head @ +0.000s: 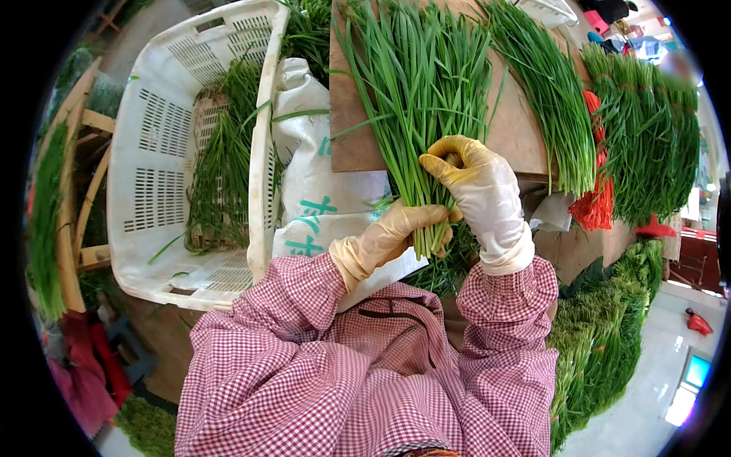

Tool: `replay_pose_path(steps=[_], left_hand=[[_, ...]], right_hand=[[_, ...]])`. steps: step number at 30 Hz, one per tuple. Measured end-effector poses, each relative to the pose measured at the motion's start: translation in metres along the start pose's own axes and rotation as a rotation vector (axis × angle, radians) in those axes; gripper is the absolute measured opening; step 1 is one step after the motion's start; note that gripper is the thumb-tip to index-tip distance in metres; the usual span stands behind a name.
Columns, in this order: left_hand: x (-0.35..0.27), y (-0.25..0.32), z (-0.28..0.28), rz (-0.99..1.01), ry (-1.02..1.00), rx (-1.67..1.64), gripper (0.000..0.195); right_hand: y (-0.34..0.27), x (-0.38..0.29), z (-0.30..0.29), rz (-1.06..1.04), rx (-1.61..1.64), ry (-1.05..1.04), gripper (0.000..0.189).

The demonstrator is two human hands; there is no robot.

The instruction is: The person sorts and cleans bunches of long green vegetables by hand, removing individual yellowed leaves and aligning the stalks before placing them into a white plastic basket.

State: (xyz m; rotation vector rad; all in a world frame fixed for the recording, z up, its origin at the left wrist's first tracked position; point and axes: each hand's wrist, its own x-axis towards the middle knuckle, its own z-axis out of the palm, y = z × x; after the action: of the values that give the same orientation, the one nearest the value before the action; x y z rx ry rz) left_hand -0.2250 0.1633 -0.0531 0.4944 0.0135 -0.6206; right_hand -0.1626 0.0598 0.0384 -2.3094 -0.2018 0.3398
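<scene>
My left hand [400, 228], in a pale rubber glove, is closed around the lower stems of a bunch of green garlic chives [422, 85]. The leaves spread away from me over a brown board [357, 137], and the stem ends stick out below my fist. Just above it, my right hand [465, 171], gloved too, has its thumb and index finger curled together at the right edge of the stems; whether they pinch a stem is hidden. A second pile of chives [548, 97] lies on the board to the right, beside a hank of red ties [597, 171].
At the left stands a white slotted plastic crate [151, 165] with loose chives inside. A white woven sack [308, 188] with green writing lies between crate and board. Tied bundles [645, 137] stand at the far right, and more bundles [599, 337] lie near my right elbow.
</scene>
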Motion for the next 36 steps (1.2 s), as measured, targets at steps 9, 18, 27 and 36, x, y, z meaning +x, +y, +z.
replay_pose_path(steps=[9, 18, 27, 36], left_hand=[[-0.003, 0.001, 0.01, 0.039, 0.052, -0.069, 0.04], [-0.001, -0.01, -0.002, 0.105, 0.06, -0.08, 0.045], [-0.004, -0.009, 0.009, 0.071, 0.131, -0.122, 0.033], [-0.007, -0.013, 0.017, 0.045, 0.156, -0.158, 0.031]], right_hand=[[0.022, -0.021, 0.002, -0.067, 0.495, 0.153, 0.014], [0.053, -0.055, 0.015, -0.161, 1.112, 0.123, 0.009], [0.057, -0.079, 0.014, -0.608, 0.388, 0.105, 0.025], [0.052, -0.099, 0.009, -0.689, 0.139, 0.156, 0.028]])
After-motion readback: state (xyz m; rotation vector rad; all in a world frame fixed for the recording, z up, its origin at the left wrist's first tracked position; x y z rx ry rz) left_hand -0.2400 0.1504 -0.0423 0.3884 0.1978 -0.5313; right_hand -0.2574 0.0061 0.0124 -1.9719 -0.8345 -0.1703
